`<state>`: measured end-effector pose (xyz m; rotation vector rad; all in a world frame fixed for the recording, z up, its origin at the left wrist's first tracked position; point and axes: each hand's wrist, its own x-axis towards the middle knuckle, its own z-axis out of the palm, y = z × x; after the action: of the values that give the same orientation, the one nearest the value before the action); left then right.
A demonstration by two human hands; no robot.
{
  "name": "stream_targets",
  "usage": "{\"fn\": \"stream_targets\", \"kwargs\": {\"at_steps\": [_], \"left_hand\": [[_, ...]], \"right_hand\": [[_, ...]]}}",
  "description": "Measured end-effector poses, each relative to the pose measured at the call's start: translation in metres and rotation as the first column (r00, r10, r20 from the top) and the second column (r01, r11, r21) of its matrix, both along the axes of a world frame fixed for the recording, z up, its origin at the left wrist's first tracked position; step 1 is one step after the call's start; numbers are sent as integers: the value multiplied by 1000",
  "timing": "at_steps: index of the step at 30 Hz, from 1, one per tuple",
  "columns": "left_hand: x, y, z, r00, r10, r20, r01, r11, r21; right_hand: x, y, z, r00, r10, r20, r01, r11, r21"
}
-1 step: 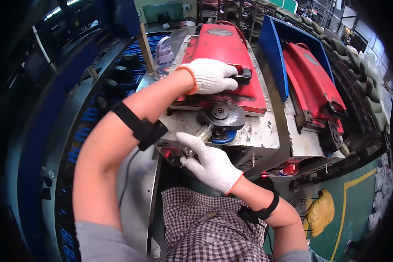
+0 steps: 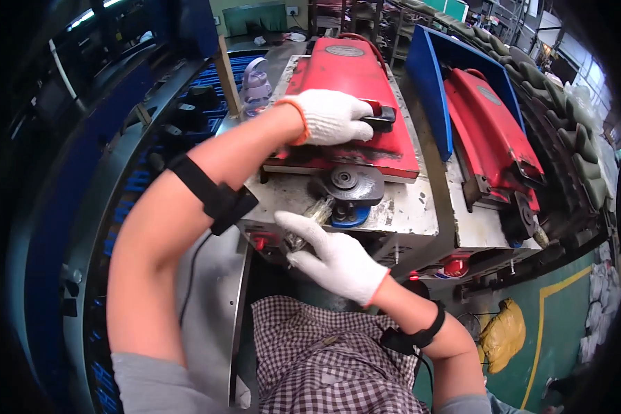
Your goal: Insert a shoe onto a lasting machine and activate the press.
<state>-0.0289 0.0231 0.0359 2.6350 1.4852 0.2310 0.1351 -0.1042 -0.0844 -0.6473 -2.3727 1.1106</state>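
Observation:
My left hand, in a white knit glove with an orange cuff, is closed round the black handle on a red machine cover. The cover lies over a worn white machine body. At its front sits a dark metal latch with a round pivot and a blue part beneath. My right hand, gloved too, is closed round the lever handle, which is wrapped in clear film and sticks out from the latch toward me. The index finger lies along the lever; other fingertips are partly hidden.
A second red-covered machine with a blue guard stands to the right. Beyond it runs a rack of dark green padded pieces. A lilac bottle stands left of the cover. A yellow bundle is low at right.
The whole view has shifted very slightly. Both hands keep their grip on the cover handle and the lever handle, with no clear movement of either.

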Motion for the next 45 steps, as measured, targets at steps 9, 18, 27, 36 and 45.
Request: {"fn": "stream_targets", "kwargs": {"at_steps": [9,18,27,36,45], "left_hand": [[-18,28,73,979,-86,185,-32,831,556],[-34,21,108,984,-155,92,13,570,821],[-54,-54,12,602,-325,729,-186,832,523],[-36,-165,-73,-626,472,621,359,881,-309],[-161,-224,-134,-819,192,541,13,948,-318]], "right_hand": [[64,109,50,950,-309,-40,312,945,103],[-52,268,56,790,-492,366,412,868,276],[-24,266,64,947,-304,-105,262,918,-298],[-39,69,83,861,-64,-505,-199,871,-449],[4,51,98,973,-40,-229,113,942,316]]}}
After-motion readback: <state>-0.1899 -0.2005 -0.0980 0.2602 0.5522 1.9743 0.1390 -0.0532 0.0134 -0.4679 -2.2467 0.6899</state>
